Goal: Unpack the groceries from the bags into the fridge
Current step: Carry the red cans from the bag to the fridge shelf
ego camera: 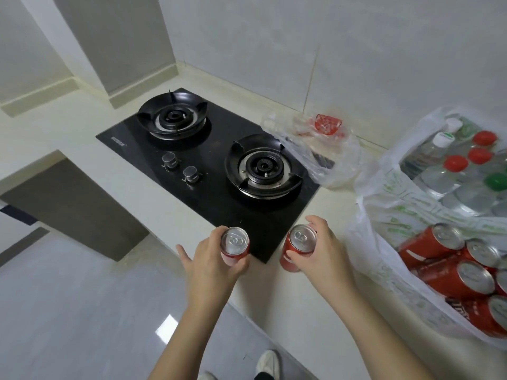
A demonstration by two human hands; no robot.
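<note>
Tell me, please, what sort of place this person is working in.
Most likely a home kitchen: a black two-burner gas hob is set into a pale countertop against tiled walls, and plastic bags of red cans and bottles sit beside it.

Black gas hob (208,163) – pale countertop (68,127).

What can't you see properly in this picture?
Head view:
Fridge: outside the frame.
Red cans in the white bag: right edge cuts them off, count unknown.
Bottles: labels hidden by white plastic and right edge.
Red thing in the clear bag: blurred by crumpled plastic.
</note>
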